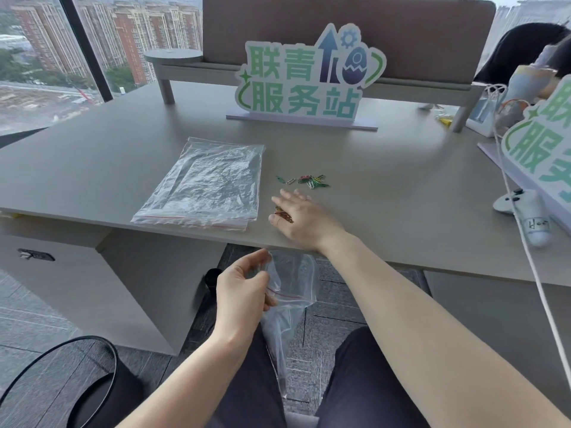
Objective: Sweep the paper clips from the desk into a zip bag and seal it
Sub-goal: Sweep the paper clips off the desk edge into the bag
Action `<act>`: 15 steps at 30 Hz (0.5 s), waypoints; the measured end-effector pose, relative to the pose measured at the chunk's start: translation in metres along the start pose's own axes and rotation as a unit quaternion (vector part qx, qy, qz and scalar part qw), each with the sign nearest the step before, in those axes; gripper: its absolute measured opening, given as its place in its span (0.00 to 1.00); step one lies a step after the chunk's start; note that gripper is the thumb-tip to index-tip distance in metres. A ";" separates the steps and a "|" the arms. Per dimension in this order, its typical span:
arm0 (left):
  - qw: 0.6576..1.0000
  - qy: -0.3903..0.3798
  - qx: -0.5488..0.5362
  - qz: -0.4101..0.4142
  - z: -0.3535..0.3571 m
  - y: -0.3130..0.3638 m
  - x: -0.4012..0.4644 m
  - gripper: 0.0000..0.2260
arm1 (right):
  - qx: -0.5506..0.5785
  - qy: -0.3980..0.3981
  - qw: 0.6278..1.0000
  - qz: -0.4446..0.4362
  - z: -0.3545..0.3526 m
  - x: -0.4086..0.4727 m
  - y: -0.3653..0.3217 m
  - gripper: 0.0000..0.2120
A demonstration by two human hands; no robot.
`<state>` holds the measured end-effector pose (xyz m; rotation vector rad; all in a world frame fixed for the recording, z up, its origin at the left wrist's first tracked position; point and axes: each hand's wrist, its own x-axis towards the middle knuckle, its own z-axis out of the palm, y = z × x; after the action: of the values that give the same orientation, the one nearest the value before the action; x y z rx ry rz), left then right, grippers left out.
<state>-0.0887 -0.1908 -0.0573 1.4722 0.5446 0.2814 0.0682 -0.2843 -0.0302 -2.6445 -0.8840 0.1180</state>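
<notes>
Pinching the mouth of the zip bag (pixel 290 291) just below the worktop's (pixel 92 168) near edge, my left grip (pixel 244 285) keeps thumb and fingers curled onto the plastic by its red seal line, and the rest of the bag hangs down between my knees. My right grip (pixel 301 219) lies on the worktop with fingers straight and relaxed, palm down, covering a small clump of paper clips (pixel 282 215) close to the edge; it holds nothing, only rests over them. A second scatter of paper clips (pixel 307 181) sits further up, near the middle of the frame, apart from my fingertips. What worries me is the gap: the bag mouth sits a little left of and below my right wrist, and I cannot tell how wide it gapes, so clips pushed over the edge could miss it and drop to the floor. A fast sweep could also spray the light clips sideways, towards the stack of spare bags (pixel 204 183) lying to the left. By count I see two groups of clips, too small and tangled to number singly, one bag in my grip, and one flat stack of bags whose sheets I cannot separate.
</notes>
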 end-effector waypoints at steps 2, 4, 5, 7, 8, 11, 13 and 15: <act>1.000 0.001 -0.002 0.001 0.000 0.000 0.001 0.22 | -0.005 -0.004 1.000 -0.013 0.000 -0.005 -0.001 0.27; 1.000 0.002 -0.004 0.000 0.001 0.000 0.001 0.22 | -0.006 -0.004 1.000 -0.027 0.001 -0.013 -0.004 0.26; 1.000 0.002 -0.006 0.000 0.001 0.001 0.002 0.21 | -0.006 -0.002 0.999 -0.033 0.002 -0.017 -0.005 0.25; 1.000 0.003 -0.009 0.001 0.002 0.001 0.003 0.22 | 0.001 -0.001 0.999 -0.036 0.003 -0.024 -0.008 0.24; 1.000 0.004 -0.007 0.002 0.002 0.001 0.003 0.22 | 0.007 -0.001 0.999 -0.037 0.003 -0.028 -0.010 0.24; 1.000 0.010 0.000 0.004 0.001 0.002 0.003 0.22 | 0.022 0.002 0.999 -0.042 0.005 -0.038 -0.013 0.23; 1.000 0.015 -0.001 0.005 0.000 0.003 0.004 0.22 | 0.030 0.008 0.999 -0.044 0.006 -0.043 -0.014 0.22; 1.000 0.019 -0.002 0.004 0.000 0.004 0.004 0.22 | 0.033 0.014 0.998 -0.046 0.008 -0.048 -0.016 0.22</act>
<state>-0.0849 -0.1883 -0.0538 1.4676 0.5685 0.3164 0.0195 -0.2983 -0.0333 -2.5339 -0.9734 0.0859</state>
